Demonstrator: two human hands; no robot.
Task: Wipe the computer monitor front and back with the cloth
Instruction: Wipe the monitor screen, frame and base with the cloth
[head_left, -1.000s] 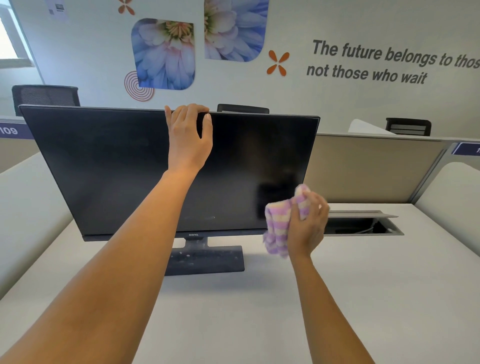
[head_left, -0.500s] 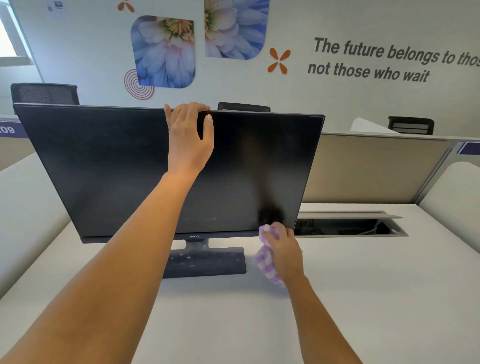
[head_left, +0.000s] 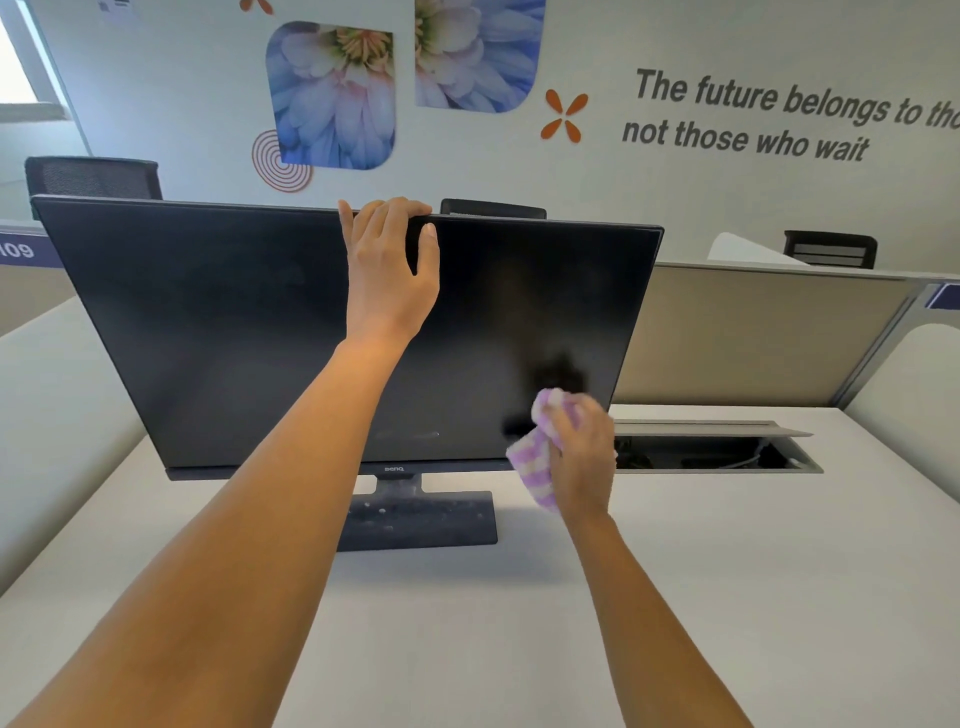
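One cloth (head_left: 531, 460) risen onto one monitor (head_left: 234, 338); left hand (head_left: 387, 283), right hand (head_left: 584, 460) grip.

The monitor (head_left: 234, 338) has a dark screen, smooth and faintly glossy — it throws back a dim reflection. The cloth (head_left: 535, 460) is soft, fluffy fabric. The stand (head_left: 431, 519) is dull, speckled plastic; the desk (head_left: 727, 597) is smooth and matt.

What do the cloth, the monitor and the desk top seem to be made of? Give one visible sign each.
Cloth: soft fabric, perhaps microfibre; it bunches in folds. Monitor: matte-coated screen, likely plastic; reflections are dull. Desk top: probably pale laminate; smooth, even, grainless.
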